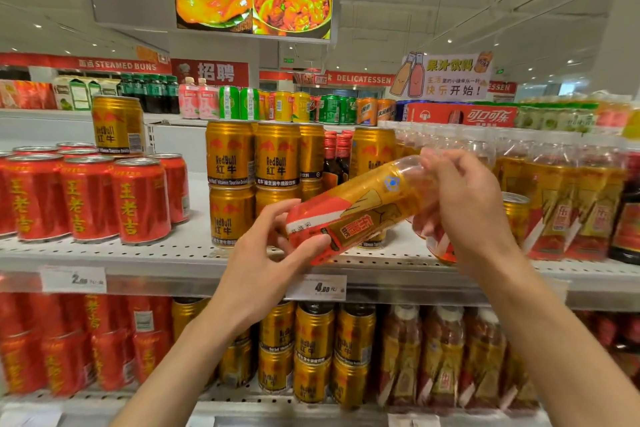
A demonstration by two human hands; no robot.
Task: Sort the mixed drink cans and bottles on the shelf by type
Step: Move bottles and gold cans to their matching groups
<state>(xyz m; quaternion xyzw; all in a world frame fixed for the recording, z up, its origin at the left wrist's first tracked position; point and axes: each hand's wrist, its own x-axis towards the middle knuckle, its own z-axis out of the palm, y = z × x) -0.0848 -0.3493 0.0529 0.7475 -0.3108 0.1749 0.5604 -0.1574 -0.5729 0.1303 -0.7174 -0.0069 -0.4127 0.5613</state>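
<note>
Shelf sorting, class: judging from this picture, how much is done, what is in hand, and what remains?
Done: the red cans stand grouped at the left. In hand: the left hand and right hand hold a tea bottle tilted, in front of the gold cans. Left: one gold can sits atop the red cans, another among the bottles.

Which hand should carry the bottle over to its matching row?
Right hand, probably. It grips the neck end of the tilted bottle and is already beside the matching bottles at the shelf's right. The left hand holds the base end, in front of the gold cans.
</note>
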